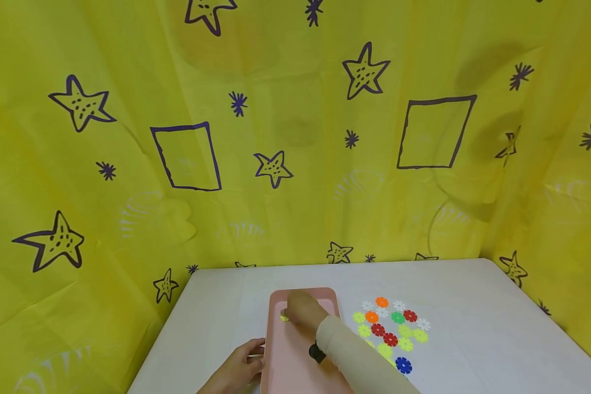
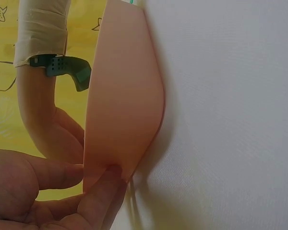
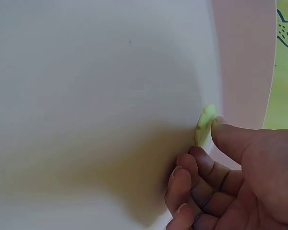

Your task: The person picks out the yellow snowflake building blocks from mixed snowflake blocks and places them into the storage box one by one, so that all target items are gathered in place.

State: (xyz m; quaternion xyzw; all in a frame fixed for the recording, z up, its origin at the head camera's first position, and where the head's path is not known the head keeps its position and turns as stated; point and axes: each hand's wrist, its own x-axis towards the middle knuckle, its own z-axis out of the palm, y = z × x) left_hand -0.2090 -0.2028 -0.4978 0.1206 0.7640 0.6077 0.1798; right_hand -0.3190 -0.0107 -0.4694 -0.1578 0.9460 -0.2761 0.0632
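Observation:
A long pink tray point(image 1: 289, 350) lies on the white table, its outer wall point(image 2: 120, 96) filling the middle of the left wrist view. My left hand point(image 1: 240, 365) grips its left side, thumb at the rim and fingers point(image 2: 102, 194) against the outer wall. Inside the tray's far end, my right hand point(image 1: 305, 312) pinches a yellow-green notched plastic disc point(image 3: 206, 120) between thumb point(image 3: 233, 140) and forefinger. The disc stands on edge close to the tray's end wall. My other right fingers are curled below it.
To the right of the tray lie several loose notched discs: orange point(image 1: 381, 302), red point(image 1: 390, 340), green point(image 1: 398, 318), white point(image 1: 423, 324), yellow point(image 1: 420, 335) and blue point(image 1: 403, 365). A yellow starfish-patterned curtain point(image 1: 295, 219) stands round the table's back and sides.

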